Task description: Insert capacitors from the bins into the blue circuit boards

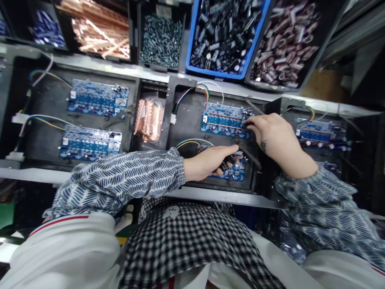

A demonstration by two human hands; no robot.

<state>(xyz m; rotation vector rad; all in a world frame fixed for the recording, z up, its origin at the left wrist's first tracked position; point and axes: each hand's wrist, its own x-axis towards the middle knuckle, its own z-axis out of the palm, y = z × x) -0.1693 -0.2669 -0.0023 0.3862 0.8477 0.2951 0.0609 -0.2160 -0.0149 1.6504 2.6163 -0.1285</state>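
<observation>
My right hand (275, 136) pinches a small black capacitor (247, 124) at the right end of the upper blue circuit board (222, 118). Whether its leads are in the board is hidden by the fingers. Lower down, my left hand (207, 162) is curled around several black capacitors (224, 166), above the lower blue circuit board (237, 175), which it partly covers. Both boards lie in a black tray (188, 120), with coloured wires (207, 90) running from the upper one.
Behind the trays stand a blue bin (189, 56) of black capacitors, a bin of brown cylinders (285, 44), small dark green parts (162, 40) and copper strips (102, 32). Another tray with two boards (98, 96) lies left, and a populated board (321, 134) right. Bagged copper pieces (149, 120) sit between trays.
</observation>
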